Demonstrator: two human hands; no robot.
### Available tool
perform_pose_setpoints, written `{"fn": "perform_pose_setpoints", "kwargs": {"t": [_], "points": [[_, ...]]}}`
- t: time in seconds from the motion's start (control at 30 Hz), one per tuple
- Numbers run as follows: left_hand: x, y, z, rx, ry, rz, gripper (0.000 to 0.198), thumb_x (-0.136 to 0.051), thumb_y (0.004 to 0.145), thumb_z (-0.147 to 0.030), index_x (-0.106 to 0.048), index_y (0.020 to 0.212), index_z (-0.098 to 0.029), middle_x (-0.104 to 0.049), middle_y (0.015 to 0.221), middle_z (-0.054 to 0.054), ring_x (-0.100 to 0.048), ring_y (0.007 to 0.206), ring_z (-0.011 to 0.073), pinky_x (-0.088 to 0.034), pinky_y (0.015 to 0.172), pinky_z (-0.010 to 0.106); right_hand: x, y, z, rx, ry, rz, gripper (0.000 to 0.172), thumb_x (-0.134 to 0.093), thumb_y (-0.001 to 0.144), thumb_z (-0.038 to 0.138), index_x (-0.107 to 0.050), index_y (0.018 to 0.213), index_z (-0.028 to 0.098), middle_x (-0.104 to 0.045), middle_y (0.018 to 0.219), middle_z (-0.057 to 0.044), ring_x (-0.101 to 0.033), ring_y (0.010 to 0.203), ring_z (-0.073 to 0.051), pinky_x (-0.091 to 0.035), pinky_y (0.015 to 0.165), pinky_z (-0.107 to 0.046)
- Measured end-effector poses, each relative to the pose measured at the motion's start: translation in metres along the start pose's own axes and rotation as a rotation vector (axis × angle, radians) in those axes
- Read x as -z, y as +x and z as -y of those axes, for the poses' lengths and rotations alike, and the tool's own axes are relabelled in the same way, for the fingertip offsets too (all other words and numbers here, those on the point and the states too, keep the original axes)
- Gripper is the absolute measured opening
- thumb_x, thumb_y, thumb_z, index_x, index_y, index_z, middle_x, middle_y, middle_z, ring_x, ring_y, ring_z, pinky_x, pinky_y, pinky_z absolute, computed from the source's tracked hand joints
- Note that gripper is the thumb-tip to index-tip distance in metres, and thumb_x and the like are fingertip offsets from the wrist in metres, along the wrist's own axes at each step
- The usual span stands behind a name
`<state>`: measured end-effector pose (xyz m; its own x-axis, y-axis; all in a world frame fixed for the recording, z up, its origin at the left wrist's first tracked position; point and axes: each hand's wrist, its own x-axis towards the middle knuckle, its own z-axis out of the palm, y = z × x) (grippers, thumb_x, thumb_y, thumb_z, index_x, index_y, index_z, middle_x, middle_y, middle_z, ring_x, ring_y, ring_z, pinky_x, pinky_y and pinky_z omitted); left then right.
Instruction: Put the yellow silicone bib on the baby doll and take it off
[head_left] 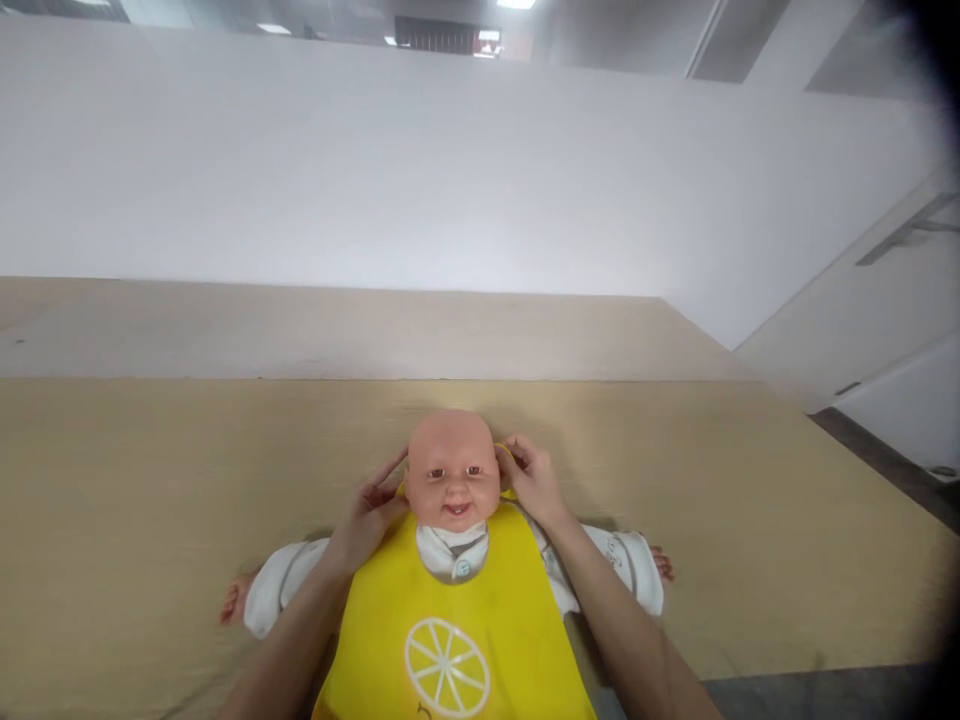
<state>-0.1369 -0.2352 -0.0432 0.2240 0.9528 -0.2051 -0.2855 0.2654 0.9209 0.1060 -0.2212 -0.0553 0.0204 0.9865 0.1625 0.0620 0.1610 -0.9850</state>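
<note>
A baby doll (453, 455) lies face up with its arms spread. Over its chest is a yellow bib (517, 620) with a white citrus-slice print, below the white collar of the doll's outfit (285, 580). On one side of the doll's head, my left hand (371, 520) has its fingertips partly hidden behind the head and neck, where a bit of the yellow neck strap shows. My right hand (534, 482), on the other side, pinches the strap's other end, which loops up near the doll's ear. The back of the doll's neck is hidden.
The doll rests on a light wooden table (150, 480), with a paler panel (375, 335) along its far side. Behind stands a white wall (375, 180) with glass above. A white door with a handle (907, 230) is at the right.
</note>
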Motion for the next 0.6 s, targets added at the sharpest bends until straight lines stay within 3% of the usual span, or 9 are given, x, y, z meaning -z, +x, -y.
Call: {"fn": "perform_pose_setpoints", "kwargs": {"t": [0.17,0.6], "points": [[-0.0033,0.0017,-0.0028,0.045,0.023,0.004,0.098,-0.084,0.063,-0.024,-0.036,0.149,-0.014,-0.076,0.101,0.011,-0.070,0.082,0.0218,-0.051,0.073,0.028,-0.0024,-0.0010,-0.0036,0.025,-0.053,-0.023,0.030,-0.052,0.089,0.045,-0.049,0.074,0.019,-0.051,0.063,0.002,-0.048,0.057,-0.012,-0.037,0.053,-0.023],[-0.0044,0.0003,0.0018,0.092,0.051,-0.020,0.099,-0.084,0.064,-0.028,-0.036,0.149,-0.013,-0.075,0.104,0.012,-0.069,0.091,0.0259,-0.051,0.076,0.031,-0.0013,0.0009,-0.0077,-0.002,-0.140,-0.029,0.030,-0.049,0.087,0.045,-0.045,0.069,0.021,-0.049,0.058,0.003,-0.048,0.054,-0.013,-0.035,0.051,-0.024]]}}
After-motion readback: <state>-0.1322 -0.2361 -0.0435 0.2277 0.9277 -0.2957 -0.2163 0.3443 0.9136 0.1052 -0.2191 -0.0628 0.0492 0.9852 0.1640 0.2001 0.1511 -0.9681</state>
